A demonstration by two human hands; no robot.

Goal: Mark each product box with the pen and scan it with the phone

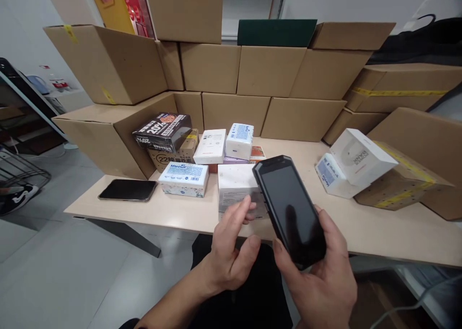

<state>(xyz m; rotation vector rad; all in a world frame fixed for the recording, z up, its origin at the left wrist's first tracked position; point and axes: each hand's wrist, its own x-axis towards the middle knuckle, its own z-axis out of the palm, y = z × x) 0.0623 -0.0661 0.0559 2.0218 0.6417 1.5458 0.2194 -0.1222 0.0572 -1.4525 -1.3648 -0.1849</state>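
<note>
phone (285, 199), its screen dark, sits tilted in the right hand (323, 283), right of centre in the lower half of the frame, digits clasping both long edges. from here i see the left hand (227, 257) spread, fingers stretched and thumb apart, just beside it at lower centre. a white box (234, 175) stands behind that hand on the table (180, 211). at middle left, a 2nd phone (127, 190) lies flat near 1 tissue packet (183, 175).
</note>
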